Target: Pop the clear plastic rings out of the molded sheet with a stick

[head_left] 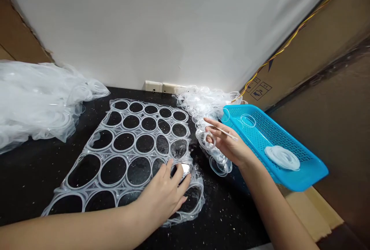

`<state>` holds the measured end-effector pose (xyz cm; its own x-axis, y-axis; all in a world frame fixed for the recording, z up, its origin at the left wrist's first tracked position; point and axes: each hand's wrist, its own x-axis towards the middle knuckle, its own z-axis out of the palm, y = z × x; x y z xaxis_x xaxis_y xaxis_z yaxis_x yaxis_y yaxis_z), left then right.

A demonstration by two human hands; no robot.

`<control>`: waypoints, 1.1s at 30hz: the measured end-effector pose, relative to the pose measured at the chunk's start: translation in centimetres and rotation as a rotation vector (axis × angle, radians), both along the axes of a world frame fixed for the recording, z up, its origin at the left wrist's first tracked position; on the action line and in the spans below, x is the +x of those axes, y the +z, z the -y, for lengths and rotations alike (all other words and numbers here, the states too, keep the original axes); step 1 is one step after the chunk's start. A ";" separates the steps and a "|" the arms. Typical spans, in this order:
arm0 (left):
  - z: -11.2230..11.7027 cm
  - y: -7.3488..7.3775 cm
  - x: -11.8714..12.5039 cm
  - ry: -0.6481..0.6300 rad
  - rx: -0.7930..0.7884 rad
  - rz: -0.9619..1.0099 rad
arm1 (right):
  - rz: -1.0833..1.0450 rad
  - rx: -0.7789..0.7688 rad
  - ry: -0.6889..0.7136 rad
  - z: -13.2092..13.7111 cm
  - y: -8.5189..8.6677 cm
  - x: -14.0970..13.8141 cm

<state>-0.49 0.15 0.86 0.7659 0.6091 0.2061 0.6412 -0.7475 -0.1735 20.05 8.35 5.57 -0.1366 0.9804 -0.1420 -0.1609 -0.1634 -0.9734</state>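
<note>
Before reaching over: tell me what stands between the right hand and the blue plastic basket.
Nothing visible does: the right hand, pinching a thin stick, lies right at the rim of the blue plastic basket.

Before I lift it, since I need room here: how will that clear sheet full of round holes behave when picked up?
The clear plastic sheet will probably feel light and floppy, since it looks like thin film that is mostly holes. The similar heap on the left slumps in soft folds, which suggests little stiffness. It may also drag or crumple, judging by the rippled edge near the left hand.
</note>
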 end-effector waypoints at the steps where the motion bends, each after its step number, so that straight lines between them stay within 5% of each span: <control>1: 0.0 0.0 0.0 0.001 0.004 0.003 | 0.019 0.009 -0.003 0.0 0.0 0.0; 11: -0.6 1.6 -0.5 -0.012 -0.125 -0.024 | 0.034 0.098 -0.009 0.4 0.6 -0.5; 16: -0.7 2.4 -1.3 -0.040 -0.039 0.088 | 0.077 0.178 -0.039 0.0 -0.1 -0.2; 22: -1.0 2.0 -2.7 -0.047 -0.021 0.131 | 0.333 0.229 -0.021 0.3 -0.9 -0.1; 33: -0.8 0.9 -3.0 0.057 -0.074 0.048 | 0.282 0.260 -0.044 0.5 -0.9 -0.6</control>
